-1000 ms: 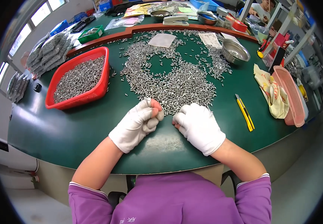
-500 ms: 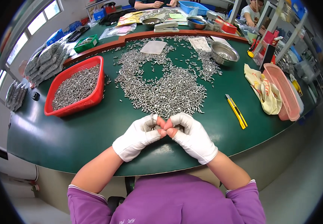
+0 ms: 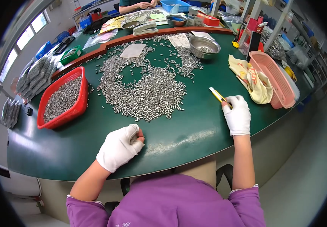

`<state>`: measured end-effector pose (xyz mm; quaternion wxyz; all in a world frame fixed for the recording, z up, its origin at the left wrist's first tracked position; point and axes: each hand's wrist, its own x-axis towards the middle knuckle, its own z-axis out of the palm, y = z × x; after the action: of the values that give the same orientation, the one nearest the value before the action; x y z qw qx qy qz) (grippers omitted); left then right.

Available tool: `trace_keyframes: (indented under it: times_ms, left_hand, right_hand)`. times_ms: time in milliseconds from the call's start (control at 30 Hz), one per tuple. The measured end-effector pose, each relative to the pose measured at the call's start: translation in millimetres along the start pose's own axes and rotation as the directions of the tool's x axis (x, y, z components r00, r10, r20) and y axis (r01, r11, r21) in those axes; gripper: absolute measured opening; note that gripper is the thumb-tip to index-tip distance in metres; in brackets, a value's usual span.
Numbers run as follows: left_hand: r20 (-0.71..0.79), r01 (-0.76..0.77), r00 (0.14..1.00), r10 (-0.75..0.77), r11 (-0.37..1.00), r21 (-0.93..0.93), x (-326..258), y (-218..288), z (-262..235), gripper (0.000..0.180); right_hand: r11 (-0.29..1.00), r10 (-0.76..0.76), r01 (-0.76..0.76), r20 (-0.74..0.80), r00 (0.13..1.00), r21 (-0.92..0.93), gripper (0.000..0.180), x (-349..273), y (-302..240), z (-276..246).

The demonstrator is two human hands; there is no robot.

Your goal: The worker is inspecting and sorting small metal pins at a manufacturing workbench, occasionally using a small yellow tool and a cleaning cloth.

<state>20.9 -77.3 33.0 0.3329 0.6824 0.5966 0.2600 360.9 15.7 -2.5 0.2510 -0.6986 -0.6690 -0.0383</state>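
Observation:
My right hand, in a white glove with bare fingertips, is closed around a yellow utility knife on the right side of the table. The knife's tip points away to the left. In front of me my left hand, gloved the same way, has its thumb and fingers pinched together. Whatever lies between them is too small or hidden to make out. Beyond that hand spreads a large pile of small silver metal pins on the green table.
At the left stands a red basket full of similar pieces. A steel bowl, a cream cloth bag and a pink basket lie to the right. A brown wooden ledge crosses the back; another person's hands show beyond.
My hands have parted. The right went out to the right and took hold of the utility knife, while the left drew back leftward, still pinched. The view has turned to the right.

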Motion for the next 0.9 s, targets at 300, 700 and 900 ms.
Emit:
trace_keyframes:
  times_ms: [300, 700, 900]
  left_hand:
    - [-0.221, 0.132, 0.971, -0.087, 0.971, 0.198, -48.4, 9.5, 20.0, 0.01]
    - [-0.287, 0.072, 0.958, -0.004, 0.971, 0.23, -52.7, 0.3, 28.8, 0.008]
    - [-0.292, 0.129, 0.952, -0.089, 0.984, 0.123, -57.1, 2.0, 31.3, 0.009]
  right_hand:
    - [0.778, -0.191, -0.062, 0.33, 0.925, 0.625, 0.042, -87.4, -69.8, -49.1]
    - [0.801, -0.597, 0.418, 0.507, 0.622, 0.429, 0.069, -137.3, -102.1, -46.0]
    - [0.794, -0.604, 0.431, 0.48, 0.636, 0.429, 0.069, -139.0, -116.8, -40.5]
